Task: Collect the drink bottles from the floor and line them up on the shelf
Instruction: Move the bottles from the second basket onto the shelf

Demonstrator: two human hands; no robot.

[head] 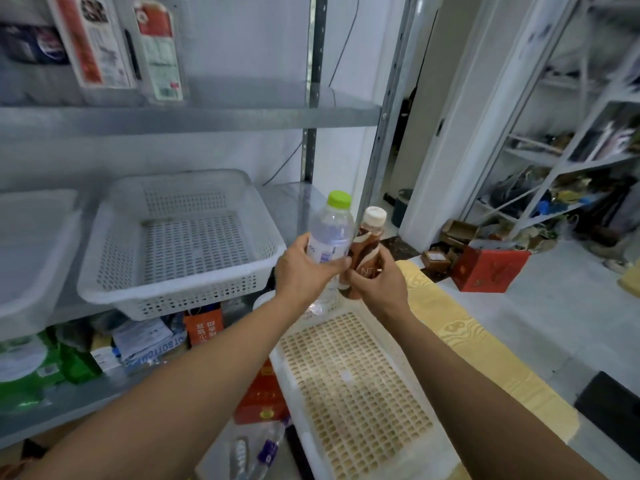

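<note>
My left hand (304, 268) grips a clear water bottle (330, 233) with a lime green cap, held upright in the air. Right beside it, my right hand (377, 282) grips a brown drink bottle (367, 244) with a cream cap, also upright. The two bottles touch side by side in front of the grey metal shelf (291, 202), just right of a white perforated basket (180, 244) that stands on that shelf. Another clear bottle (263, 448) with a purple label lies on the floor at the bottom, between my forearms.
A white perforated tray (353, 382) lies on the floor under my arms, on a yellow mat (485, 348). A second white basket (31, 251) stands at the left of the shelf. Packages fill the lower shelf. A red box (488, 270) and clutter sit at the right.
</note>
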